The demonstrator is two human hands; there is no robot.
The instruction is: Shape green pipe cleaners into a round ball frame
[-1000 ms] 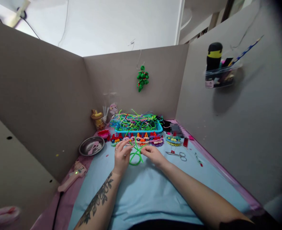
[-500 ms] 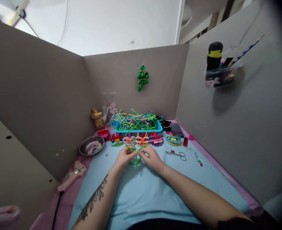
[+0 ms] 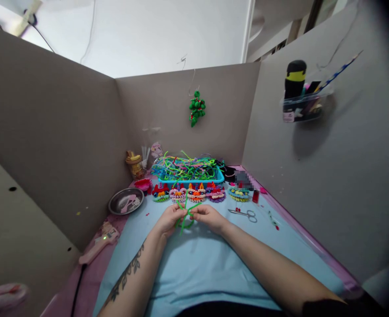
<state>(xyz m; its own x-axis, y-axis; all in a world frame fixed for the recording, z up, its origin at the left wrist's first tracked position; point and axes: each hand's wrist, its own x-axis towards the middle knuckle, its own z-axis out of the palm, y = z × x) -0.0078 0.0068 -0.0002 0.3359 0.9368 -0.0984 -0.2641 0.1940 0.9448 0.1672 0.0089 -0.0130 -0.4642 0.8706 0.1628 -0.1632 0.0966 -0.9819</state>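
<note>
Bright green pipe cleaners [image 3: 188, 226], bent into a loop with several ends sticking out, are held up over the blue cloth. My left hand [image 3: 173, 216] pinches them from the left, thumb against fingers. From the right, my right hand [image 3: 208, 215] grips a green strand near where the strands cross. The fingertips of both hands are close together, and they hide part of the crossing. Just beyond my hands stands a row of colourful fuzzy figures [image 3: 197, 193] made of pipe cleaners.
A blue tray [image 3: 194, 181] heaped with pipe cleaners stands at the back. Scissors [image 3: 247, 215] lie to the right on the blue cloth [image 3: 197, 273]. At left are a metal bowl [image 3: 115, 206] and a pink glue gun [image 3: 98, 248]. Grey panels [image 3: 187, 132] enclose three sides.
The green pipe cleaners have turned slightly, their lower end now pointing more to the left. My right hand has shifted a little and its fingers have closed further around the strand.
</note>
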